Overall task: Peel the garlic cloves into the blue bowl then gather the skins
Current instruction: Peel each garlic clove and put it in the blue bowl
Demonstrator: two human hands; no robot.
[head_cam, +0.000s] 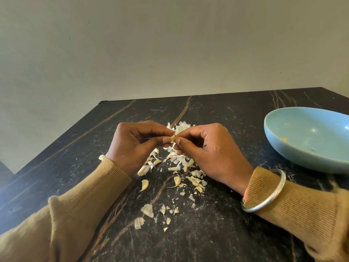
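Left hand, right hand: fingers pinch one clove, well left of bowl. Risk: slips, drops into skins.

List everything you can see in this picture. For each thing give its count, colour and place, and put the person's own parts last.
black marble-look table top with tan veins: one, black, fills the lower half
plain wall: one, grey-beige, behind the table
pale blue glazed round bowl: one, pale blue, on the table at the right edge
loose garlic cloves: several, cream, on the table below the hands
papery garlic skins: many, white, scattered mid-table and nearer the person
held garlic clove: one, cream, between both hands above the skins
metal bangle: one, silver, over the right sleeve
ribbed knit sleeves: two, tan, on both forearms
left hand: one, pinches the held garlic clove
right hand: one, pinches the held garlic clove too
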